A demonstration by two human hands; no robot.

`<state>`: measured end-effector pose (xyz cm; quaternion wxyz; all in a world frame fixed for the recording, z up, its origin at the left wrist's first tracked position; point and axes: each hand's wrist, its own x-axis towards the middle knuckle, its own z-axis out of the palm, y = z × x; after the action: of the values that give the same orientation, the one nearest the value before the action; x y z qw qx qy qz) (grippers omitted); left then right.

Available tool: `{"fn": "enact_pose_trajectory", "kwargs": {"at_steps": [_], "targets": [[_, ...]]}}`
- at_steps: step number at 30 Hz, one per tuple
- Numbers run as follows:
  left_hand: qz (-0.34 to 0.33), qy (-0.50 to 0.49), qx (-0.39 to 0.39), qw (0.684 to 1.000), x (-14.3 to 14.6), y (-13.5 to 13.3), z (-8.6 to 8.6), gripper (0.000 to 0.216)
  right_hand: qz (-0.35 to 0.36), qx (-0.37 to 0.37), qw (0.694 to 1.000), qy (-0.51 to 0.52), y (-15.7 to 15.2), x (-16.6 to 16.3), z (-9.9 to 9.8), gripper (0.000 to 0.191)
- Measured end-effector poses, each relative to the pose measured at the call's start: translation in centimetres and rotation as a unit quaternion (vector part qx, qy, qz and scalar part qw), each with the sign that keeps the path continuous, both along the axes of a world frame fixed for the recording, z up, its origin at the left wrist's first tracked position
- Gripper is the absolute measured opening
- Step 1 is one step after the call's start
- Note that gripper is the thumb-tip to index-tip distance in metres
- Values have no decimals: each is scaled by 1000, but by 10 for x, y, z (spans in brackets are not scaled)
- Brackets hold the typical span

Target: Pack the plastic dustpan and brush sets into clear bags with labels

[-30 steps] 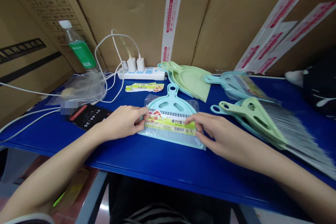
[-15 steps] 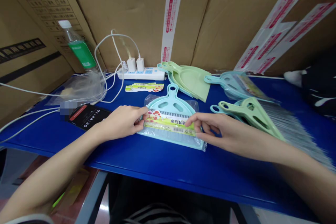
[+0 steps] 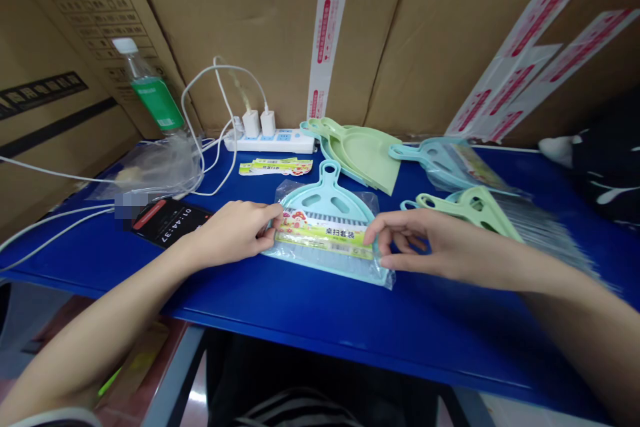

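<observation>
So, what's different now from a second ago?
The right hand has shifted slightly to the person's right, uncovering more of the printed label; no clear new hold or release shows. The timer on the phone went from 01:44:36 to 01:44:37. The left hand stays at the left edge of the wrapped dustpan-and-brush set, which lies about where it was.

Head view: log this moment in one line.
left hand: at left edge of bagged blue dustpan | right hand: at its right edge | label: facing up | resting on: blue table
</observation>
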<state>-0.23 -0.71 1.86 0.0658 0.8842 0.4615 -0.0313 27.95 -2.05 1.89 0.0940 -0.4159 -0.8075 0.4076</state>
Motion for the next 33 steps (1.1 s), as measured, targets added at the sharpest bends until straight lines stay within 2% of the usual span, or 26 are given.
{"fn": "enact_pose_trajectory", "kwargs": {"at_steps": [8, 18, 24, 29, 33], "targets": [[-2, -2, 0, 1000, 0, -1, 2, 9, 27, -11, 1000, 6, 2, 6, 5, 20], [2, 1, -10, 1000, 0, -1, 1, 9, 13, -11, 1000, 16, -2, 2, 3, 14], [3, -7, -18, 1000, 0, 0, 1, 10, 1, -21, 1000, 20, -12, -7, 2, 16], [0, -8, -17, 1000, -1, 1, 0, 10, -30, 24, 999, -12, -17, -10, -5, 27], [-1, -6, -16, 1000, -1, 0, 0, 10, -30, 74, 996, -41, -18, -11, -10, 12]]}}
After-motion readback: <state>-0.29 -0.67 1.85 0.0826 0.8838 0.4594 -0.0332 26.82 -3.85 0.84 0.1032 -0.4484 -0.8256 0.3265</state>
